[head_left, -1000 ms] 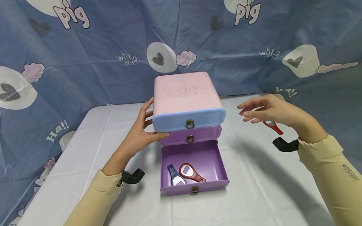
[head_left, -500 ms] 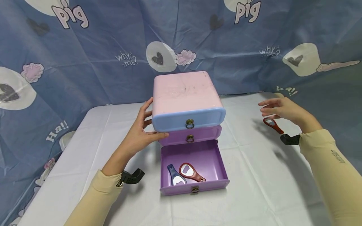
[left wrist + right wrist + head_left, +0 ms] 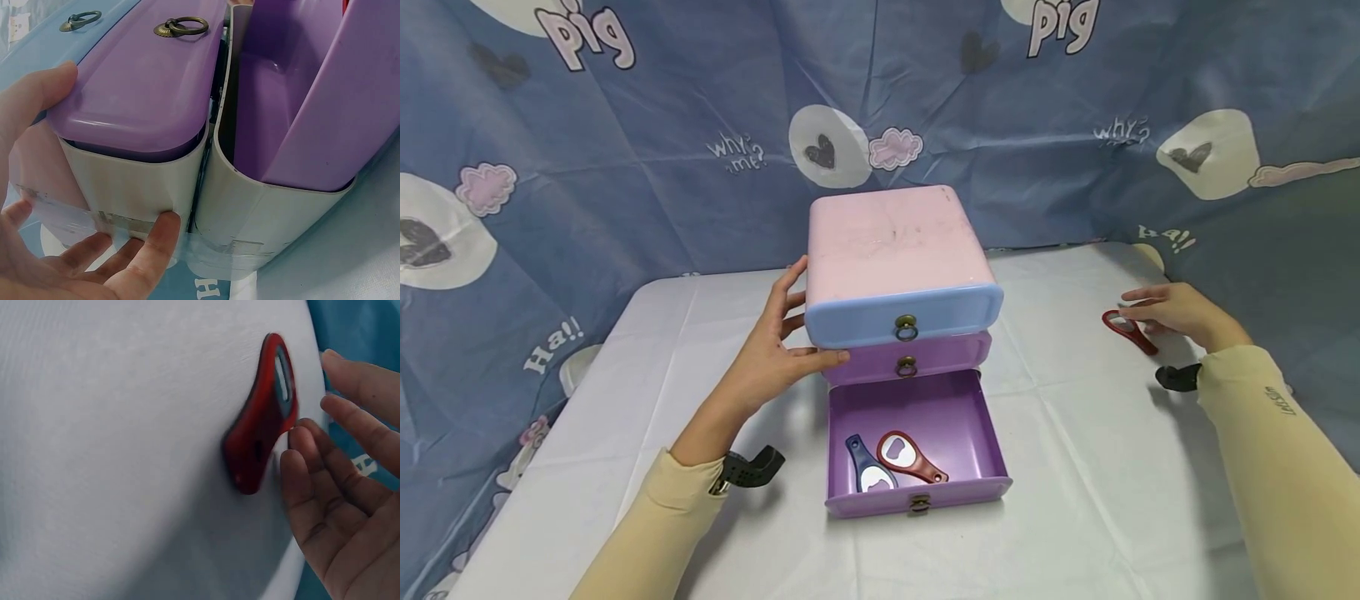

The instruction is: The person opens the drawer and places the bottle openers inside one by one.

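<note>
A small chest of drawers (image 3: 895,246) has a pink top, a light blue top drawer and a purple middle drawer. Its purple bottom drawer (image 3: 917,396) is pulled out, with a blue bottle opener (image 3: 865,462) and a red one inside. My left hand (image 3: 760,367) braces the chest's left side, fingers spread along the wall and thumb on the middle drawer's front corner (image 3: 131,94). On the table at right lies another red bottle opener (image 3: 1131,332). My right hand (image 3: 350,506) is beside it, fingers loosely bent and fingertips very near; contact is unclear.
A white cloth covers the table (image 3: 1060,467). Behind it hangs a blue printed curtain (image 3: 700,100), which also borders the sides. The pulled-out drawer's front (image 3: 917,500) juts toward me.
My right hand has moved right, then lowered to the red bottle opener on the table. The left hand, chest and bottom drawer's contents have stayed as they were.
</note>
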{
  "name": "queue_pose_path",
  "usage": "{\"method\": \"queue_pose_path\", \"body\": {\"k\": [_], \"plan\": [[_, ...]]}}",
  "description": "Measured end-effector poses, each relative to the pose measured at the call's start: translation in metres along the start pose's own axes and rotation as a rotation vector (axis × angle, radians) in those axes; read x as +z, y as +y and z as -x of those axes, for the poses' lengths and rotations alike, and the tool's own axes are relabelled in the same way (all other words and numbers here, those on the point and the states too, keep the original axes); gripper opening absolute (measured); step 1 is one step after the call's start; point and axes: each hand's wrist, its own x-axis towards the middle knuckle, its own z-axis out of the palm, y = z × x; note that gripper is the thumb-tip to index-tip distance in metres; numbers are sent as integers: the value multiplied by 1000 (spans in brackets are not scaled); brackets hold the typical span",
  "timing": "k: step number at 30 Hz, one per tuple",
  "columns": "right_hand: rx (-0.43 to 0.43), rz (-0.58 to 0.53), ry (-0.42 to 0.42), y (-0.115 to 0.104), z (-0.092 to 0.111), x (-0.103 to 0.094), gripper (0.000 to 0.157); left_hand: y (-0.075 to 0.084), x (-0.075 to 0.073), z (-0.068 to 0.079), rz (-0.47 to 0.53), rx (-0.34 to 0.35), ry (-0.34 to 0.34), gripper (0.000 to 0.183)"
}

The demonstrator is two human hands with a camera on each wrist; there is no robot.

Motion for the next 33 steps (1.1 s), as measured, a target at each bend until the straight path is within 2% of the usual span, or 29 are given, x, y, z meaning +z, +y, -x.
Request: {"method": "queue_pose_path", "body": {"k": [5,10,17,22,27,33], "plan": [[14,2,6,3,-1,0,73,1,0,1,9,-8,5,125],[20,63,1,4,-2,0,77,1,0,1,11,-4,7,125],[25,84,-38,5,-4,2,85,2,-1,0,13,3,7,125],[24,97,-15,4,-10,8,90,3,-2,-1,14,2,7,125],[13,121,52,5,-14,12,81,3,-1,-1,21,3,7,125],[-13,179,83,3,-15,13,69,2,0,0,20,3,8,126]]}}
